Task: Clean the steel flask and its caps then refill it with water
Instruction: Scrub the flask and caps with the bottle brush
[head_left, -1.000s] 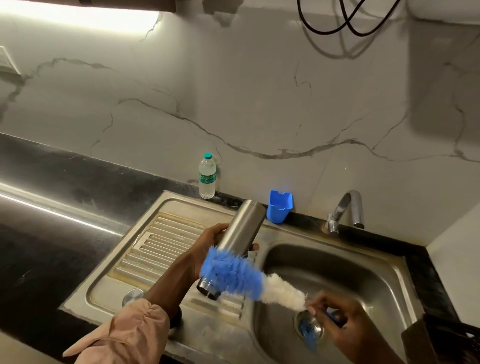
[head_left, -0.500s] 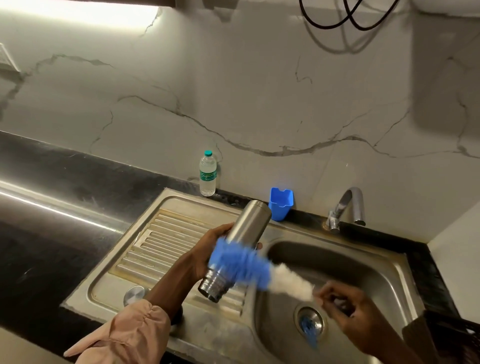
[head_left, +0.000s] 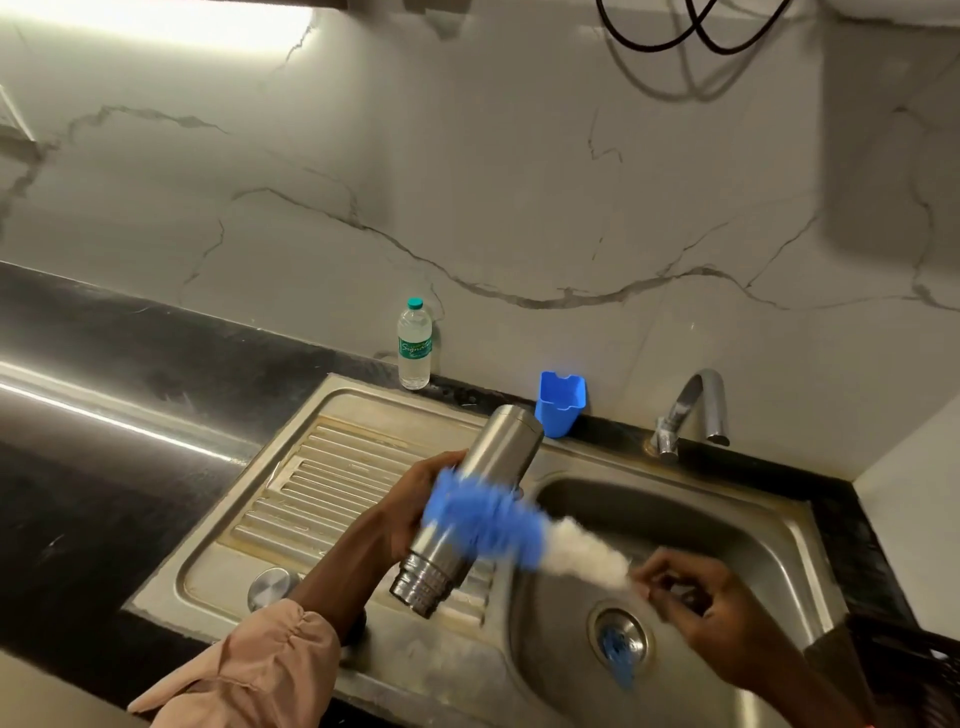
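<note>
Spanning the lower view, the sink (head_left: 769, 525) sits under the tilted flask (head_left: 485, 488), open threaded end down over the ribbed drainboard. The left hand (head_left: 415, 506) wraps its middle. The right hand (head_left: 696, 597) pinches the brush (head_left: 498, 522) handle, blurred bristles against the flask's side. Wet steel might slip from that one-handed hold if scrubbing pushes hard.

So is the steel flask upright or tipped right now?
Tipped. The steel flask slants in the left hand, threaded mouth down toward the camera, base up toward the blue plastic cup.
</note>
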